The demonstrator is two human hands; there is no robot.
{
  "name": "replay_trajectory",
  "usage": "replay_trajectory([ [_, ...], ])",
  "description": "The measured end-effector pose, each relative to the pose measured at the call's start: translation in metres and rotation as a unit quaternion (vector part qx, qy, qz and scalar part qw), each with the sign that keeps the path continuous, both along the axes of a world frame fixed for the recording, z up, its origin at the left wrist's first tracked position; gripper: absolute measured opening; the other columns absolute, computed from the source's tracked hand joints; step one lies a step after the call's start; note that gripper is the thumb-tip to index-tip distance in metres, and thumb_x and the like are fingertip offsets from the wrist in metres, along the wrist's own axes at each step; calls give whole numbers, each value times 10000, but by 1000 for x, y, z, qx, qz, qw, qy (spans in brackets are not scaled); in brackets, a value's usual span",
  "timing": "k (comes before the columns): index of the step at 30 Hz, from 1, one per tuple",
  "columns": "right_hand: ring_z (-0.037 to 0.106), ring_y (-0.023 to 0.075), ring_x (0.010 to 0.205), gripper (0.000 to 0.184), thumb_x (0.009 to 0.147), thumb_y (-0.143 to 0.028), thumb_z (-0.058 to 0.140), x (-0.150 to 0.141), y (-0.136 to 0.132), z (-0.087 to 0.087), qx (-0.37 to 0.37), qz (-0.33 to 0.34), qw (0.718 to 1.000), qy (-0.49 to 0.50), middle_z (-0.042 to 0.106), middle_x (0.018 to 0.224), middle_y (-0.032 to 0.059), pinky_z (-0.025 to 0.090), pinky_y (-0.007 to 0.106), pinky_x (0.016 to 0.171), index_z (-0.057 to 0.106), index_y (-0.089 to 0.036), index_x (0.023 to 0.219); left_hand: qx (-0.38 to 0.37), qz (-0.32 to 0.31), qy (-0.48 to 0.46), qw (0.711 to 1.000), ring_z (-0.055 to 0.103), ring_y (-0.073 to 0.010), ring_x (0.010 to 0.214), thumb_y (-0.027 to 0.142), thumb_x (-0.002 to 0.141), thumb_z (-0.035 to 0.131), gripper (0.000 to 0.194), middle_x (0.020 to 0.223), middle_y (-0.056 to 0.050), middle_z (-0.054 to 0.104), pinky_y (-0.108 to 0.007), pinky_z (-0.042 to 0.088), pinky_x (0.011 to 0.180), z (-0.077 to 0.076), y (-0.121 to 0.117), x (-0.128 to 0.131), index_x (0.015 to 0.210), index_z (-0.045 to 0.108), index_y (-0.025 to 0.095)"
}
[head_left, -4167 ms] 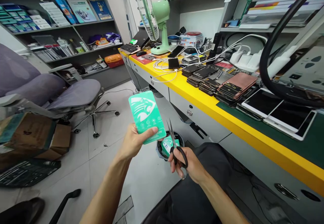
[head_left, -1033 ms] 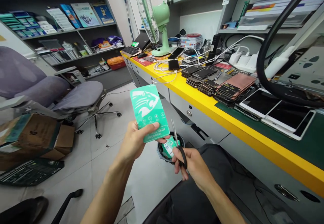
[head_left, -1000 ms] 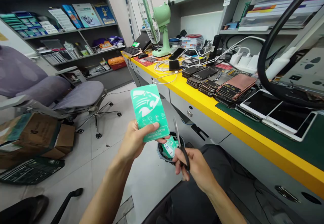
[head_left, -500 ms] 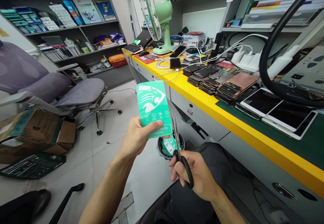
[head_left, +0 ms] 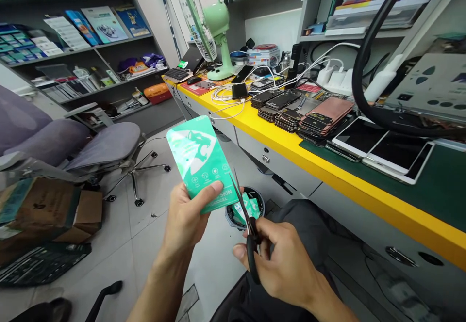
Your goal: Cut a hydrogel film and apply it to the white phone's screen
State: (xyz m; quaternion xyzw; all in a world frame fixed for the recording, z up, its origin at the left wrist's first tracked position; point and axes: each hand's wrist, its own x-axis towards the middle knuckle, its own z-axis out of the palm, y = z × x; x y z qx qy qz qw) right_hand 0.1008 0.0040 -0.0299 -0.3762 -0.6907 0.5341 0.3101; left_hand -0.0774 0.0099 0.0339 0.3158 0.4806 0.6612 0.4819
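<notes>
A green packet (head_left: 196, 147) with a white animal-head print and the words "SKIN" and "HYDROGEL" is pinched in my left hand (head_left: 192, 210), thumb across its front. It tilts to the left. My right hand (head_left: 284, 259) grips a pair of scissors (head_left: 251, 232) by the black handles, fingers through the loops. The narrow blades point up and left, slightly apart, overlapping the packet's lower right edge in view. Whether they touch it I cannot tell. Below both hands a small bin (head_left: 233, 222) on the floor contains green packet pieces (head_left: 251, 205).
A yellow-edged bench (head_left: 276, 140) runs along the right, bearing stacked phone parts (head_left: 287, 118), white tablets (head_left: 393, 154), cables and a green fan (head_left: 218, 21). A grey chair (head_left: 109, 142) and cardboard box (head_left: 47, 205) stand left. Shelves (head_left: 91, 48) fill the back.
The packet has moved left and tilted further. My right hand has brought the scissors left and tilted them, so their blades now reach the packet's right edge. The view has shifted slightly.
</notes>
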Motion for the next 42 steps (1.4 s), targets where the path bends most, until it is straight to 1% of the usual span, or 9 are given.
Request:
replay_trajectory([
  [4, 361, 74, 447, 349, 829, -416, 778, 3, -3, 6, 31, -5, 999, 4, 465, 591, -55, 270, 233, 424, 514, -208, 733, 15, 2, 2, 1000, 763, -225, 686, 215, 699, 879, 172, 785, -59, 772, -400, 679, 767, -2, 1, 1, 806, 786, 118],
  [9, 399, 76, 432, 307, 839, -415, 772, 4, -6, 4, 43, -10, 999, -5, 479, 598, -56, 309, 226, 428, 556, -202, 791, 23, 2, -7, 1000, 749, -212, 674, 183, 715, 864, 144, 782, -57, 758, -446, 685, 778, -5, 0, 1, 816, 783, 120],
  [13, 356, 65, 406, 307, 844, -397, 764, 4, -7, 4, 56, -13, 998, -5, 463, 591, -60, 272, 231, 398, 534, -205, 775, 24, 2, -11, 1000, 752, -214, 713, 183, 732, 857, 159, 823, -64, 762, -471, 683, 807, -7, -3, 0, 861, 785, 124],
  [21, 285, 54, 395, 336, 849, -391, 762, 2, -7, 5, 84, -25, 996, -7, 408, 584, -72, 215, 245, 381, 498, -209, 751, 27, 8, -23, 999, 752, -198, 695, 170, 732, 857, 134, 787, -37, 745, -451, 691, 799, -7, -6, 1, 839, 785, 135],
  [29, 298, 72, 419, 348, 870, -369, 757, 0, -9, 5, 128, -38, 991, -14, 351, 546, -91, 245, 250, 423, 475, -218, 733, 31, 12, -31, 999, 750, -189, 686, 171, 748, 855, 111, 772, -22, 741, -443, 692, 806, -9, -8, 2, 831, 787, 147],
  [33, 297, 79, 432, 399, 885, -363, 747, -1, -8, 4, 147, -40, 988, -9, 340, 541, -91, 233, 267, 448, 415, -233, 705, 39, 17, -23, 999, 754, -196, 708, 174, 748, 858, 117, 814, -35, 756, -430, 690, 795, -10, -9, 1, 836, 786, 148],
  [36, 292, 83, 439, 425, 900, -369, 723, -1, -7, 4, 119, -29, 993, 0, 330, 537, -88, 225, 272, 454, 380, -239, 687, 35, 11, -11, 999, 765, -207, 739, 173, 762, 851, 117, 840, -46, 771, -418, 681, 819, -10, -9, 0, 858, 789, 148],
  [39, 338, 92, 483, 415, 894, -421, 716, 1, -7, 6, 6, 4, 1000, 21, 379, 556, -70, 267, 256, 471, 425, -226, 671, 16, 15, 4, 1000, 772, -222, 704, 188, 744, 861, 143, 804, -54, 777, -369, 677, 748, -7, -8, 0, 854, 786, 137],
  [42, 433, 115, 547, 348, 897, -451, 677, 3, -5, 8, -104, 47, 991, 75, 479, 595, -38, 360, 248, 522, 532, -200, 704, -2, 27, 22, 999, 770, -246, 638, 226, 712, 880, 179, 722, -55, 759, -316, 648, 627, -4, -7, 1, 807, 771, 121],
])
